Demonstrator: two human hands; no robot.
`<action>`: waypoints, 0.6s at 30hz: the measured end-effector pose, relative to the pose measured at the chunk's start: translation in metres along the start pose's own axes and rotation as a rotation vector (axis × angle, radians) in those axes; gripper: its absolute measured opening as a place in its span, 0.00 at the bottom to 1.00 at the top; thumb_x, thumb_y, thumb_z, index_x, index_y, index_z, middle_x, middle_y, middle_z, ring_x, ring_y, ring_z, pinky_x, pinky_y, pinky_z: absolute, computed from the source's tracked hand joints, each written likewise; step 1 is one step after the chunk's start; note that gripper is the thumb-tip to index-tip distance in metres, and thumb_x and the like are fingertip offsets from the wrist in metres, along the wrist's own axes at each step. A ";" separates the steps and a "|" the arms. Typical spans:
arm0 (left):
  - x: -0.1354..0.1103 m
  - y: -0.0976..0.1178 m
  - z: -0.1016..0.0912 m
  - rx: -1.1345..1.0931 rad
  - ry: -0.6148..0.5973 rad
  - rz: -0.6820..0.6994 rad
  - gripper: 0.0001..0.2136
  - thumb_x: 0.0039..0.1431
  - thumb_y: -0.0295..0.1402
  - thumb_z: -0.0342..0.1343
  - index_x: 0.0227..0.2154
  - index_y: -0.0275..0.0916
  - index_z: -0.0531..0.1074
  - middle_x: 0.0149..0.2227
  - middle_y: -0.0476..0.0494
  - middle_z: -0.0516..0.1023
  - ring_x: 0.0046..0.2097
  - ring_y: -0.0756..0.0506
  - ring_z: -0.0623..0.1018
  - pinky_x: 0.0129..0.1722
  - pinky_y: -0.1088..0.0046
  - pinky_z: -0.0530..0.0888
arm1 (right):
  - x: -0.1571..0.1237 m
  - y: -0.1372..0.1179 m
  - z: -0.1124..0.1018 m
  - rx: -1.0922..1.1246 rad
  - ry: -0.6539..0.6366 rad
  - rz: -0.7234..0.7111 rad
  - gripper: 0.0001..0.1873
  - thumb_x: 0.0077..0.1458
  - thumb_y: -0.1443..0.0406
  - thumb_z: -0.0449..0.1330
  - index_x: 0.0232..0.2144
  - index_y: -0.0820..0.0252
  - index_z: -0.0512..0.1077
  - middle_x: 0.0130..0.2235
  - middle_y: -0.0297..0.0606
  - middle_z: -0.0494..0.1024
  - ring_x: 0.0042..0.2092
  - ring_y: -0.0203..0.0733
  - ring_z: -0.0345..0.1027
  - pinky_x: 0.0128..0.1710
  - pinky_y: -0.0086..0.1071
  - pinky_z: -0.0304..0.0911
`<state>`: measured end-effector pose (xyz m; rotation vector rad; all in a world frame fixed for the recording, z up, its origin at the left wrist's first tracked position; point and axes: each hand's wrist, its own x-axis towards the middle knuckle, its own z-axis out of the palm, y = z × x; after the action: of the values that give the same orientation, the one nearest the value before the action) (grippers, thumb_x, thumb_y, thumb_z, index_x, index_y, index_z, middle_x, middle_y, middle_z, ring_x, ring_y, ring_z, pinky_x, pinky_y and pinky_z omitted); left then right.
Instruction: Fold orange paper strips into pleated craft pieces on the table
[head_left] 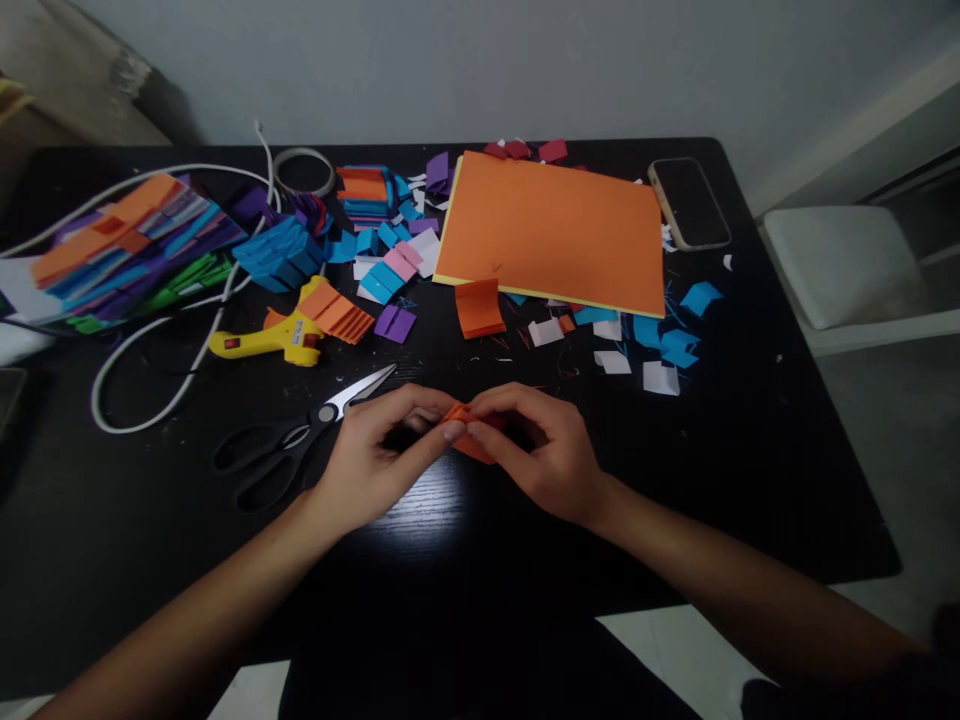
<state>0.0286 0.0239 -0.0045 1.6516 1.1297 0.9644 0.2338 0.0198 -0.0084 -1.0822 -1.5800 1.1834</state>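
Observation:
Between my two hands, low over the front half of the black table, is a small piece of folded orange paper (474,446). My left hand (382,445) pinches its left side between thumb and fingers. From the right, my right hand (544,445) pinches the same piece, the thumbs almost meeting. Fingers cover part of the paper. Just left of my left hand lie scissors (328,412) with black handles, their blades partly apart. Beyond my hands a curled orange paper piece (480,309) rests against a large orange sheet (555,230) with a yellow one under it.
A yellow glue gun (289,338) lies at left beside folded orange strips (337,312) and a looping white cable (161,420). Stacks of coloured folded paper (142,250) and a tape roll (304,172) sit behind. A phone (690,203) lies back right; blue scraps (679,347) are scattered nearby.

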 end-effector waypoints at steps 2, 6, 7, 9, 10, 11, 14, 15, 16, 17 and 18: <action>0.000 0.000 0.000 0.007 0.000 0.005 0.05 0.64 0.31 0.65 0.41 0.39 0.80 0.33 0.48 0.85 0.31 0.50 0.83 0.32 0.77 0.79 | 0.000 0.000 0.000 0.004 0.007 -0.013 0.03 0.62 0.66 0.67 0.40 0.54 0.80 0.41 0.39 0.84 0.43 0.43 0.79 0.43 0.38 0.75; 0.001 0.002 -0.002 0.037 0.002 0.010 0.05 0.65 0.32 0.64 0.42 0.40 0.81 0.34 0.47 0.85 0.32 0.49 0.83 0.33 0.76 0.79 | 0.001 -0.003 -0.003 -0.004 -0.003 -0.068 0.04 0.62 0.65 0.66 0.40 0.53 0.81 0.43 0.40 0.84 0.44 0.45 0.79 0.44 0.40 0.75; 0.001 0.002 -0.001 0.037 0.007 -0.001 0.05 0.65 0.32 0.64 0.42 0.40 0.81 0.34 0.47 0.85 0.32 0.49 0.83 0.33 0.75 0.79 | 0.002 -0.004 -0.004 -0.003 -0.012 -0.083 0.05 0.63 0.65 0.65 0.40 0.53 0.81 0.44 0.40 0.84 0.46 0.45 0.79 0.46 0.41 0.75; 0.001 0.003 -0.001 0.013 0.026 -0.035 0.07 0.65 0.33 0.63 0.44 0.40 0.80 0.33 0.47 0.84 0.32 0.49 0.82 0.33 0.74 0.79 | 0.002 -0.005 -0.004 0.008 -0.018 -0.090 0.06 0.64 0.66 0.63 0.40 0.54 0.81 0.44 0.41 0.84 0.47 0.46 0.79 0.49 0.42 0.75; 0.001 0.002 0.000 -0.014 0.037 -0.055 0.07 0.65 0.33 0.63 0.44 0.40 0.80 0.32 0.48 0.84 0.31 0.49 0.81 0.32 0.74 0.78 | 0.002 -0.005 -0.004 0.028 -0.012 -0.069 0.05 0.64 0.66 0.63 0.40 0.54 0.81 0.43 0.40 0.84 0.47 0.45 0.80 0.49 0.42 0.76; 0.001 0.002 0.000 -0.043 0.044 -0.074 0.06 0.65 0.34 0.63 0.43 0.40 0.79 0.31 0.49 0.83 0.30 0.49 0.81 0.31 0.75 0.78 | 0.002 -0.004 -0.003 0.059 -0.005 -0.029 0.05 0.64 0.65 0.64 0.40 0.54 0.80 0.42 0.40 0.84 0.45 0.45 0.80 0.48 0.40 0.76; 0.000 0.001 0.000 -0.079 -0.002 -0.107 0.05 0.67 0.35 0.61 0.37 0.40 0.76 0.27 0.51 0.79 0.27 0.50 0.78 0.27 0.76 0.74 | 0.000 -0.001 0.000 0.182 -0.005 0.114 0.09 0.61 0.64 0.67 0.45 0.54 0.78 0.41 0.38 0.84 0.41 0.42 0.81 0.41 0.35 0.78; 0.000 0.001 -0.001 -0.072 -0.037 -0.106 0.06 0.68 0.36 0.60 0.36 0.40 0.76 0.26 0.51 0.78 0.27 0.50 0.77 0.27 0.76 0.73 | 0.000 0.000 0.000 0.207 -0.018 0.137 0.11 0.61 0.64 0.68 0.46 0.53 0.78 0.41 0.37 0.84 0.40 0.41 0.80 0.41 0.35 0.78; 0.000 0.001 -0.002 -0.067 -0.071 -0.103 0.07 0.69 0.36 0.59 0.35 0.40 0.76 0.26 0.51 0.77 0.27 0.50 0.76 0.27 0.76 0.73 | 0.000 0.001 0.001 0.218 -0.033 0.146 0.10 0.60 0.64 0.68 0.45 0.53 0.78 0.42 0.37 0.84 0.41 0.41 0.80 0.41 0.34 0.78; 0.000 0.001 -0.003 -0.074 -0.101 -0.103 0.09 0.70 0.37 0.57 0.36 0.39 0.77 0.25 0.50 0.77 0.27 0.50 0.77 0.28 0.76 0.73 | 0.001 0.002 0.001 0.224 -0.045 0.152 0.08 0.60 0.63 0.68 0.43 0.54 0.79 0.42 0.37 0.84 0.41 0.41 0.80 0.42 0.34 0.77; 0.000 0.000 -0.004 -0.101 -0.124 -0.105 0.10 0.72 0.37 0.55 0.37 0.39 0.77 0.25 0.50 0.78 0.27 0.50 0.77 0.29 0.75 0.73 | 0.002 0.002 0.000 0.232 -0.049 0.163 0.06 0.60 0.63 0.69 0.41 0.54 0.80 0.40 0.37 0.84 0.41 0.40 0.80 0.42 0.34 0.77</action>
<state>0.0247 0.0254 -0.0027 1.5339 1.0560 0.8271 0.2335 0.0218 -0.0107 -1.0505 -1.3701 1.4729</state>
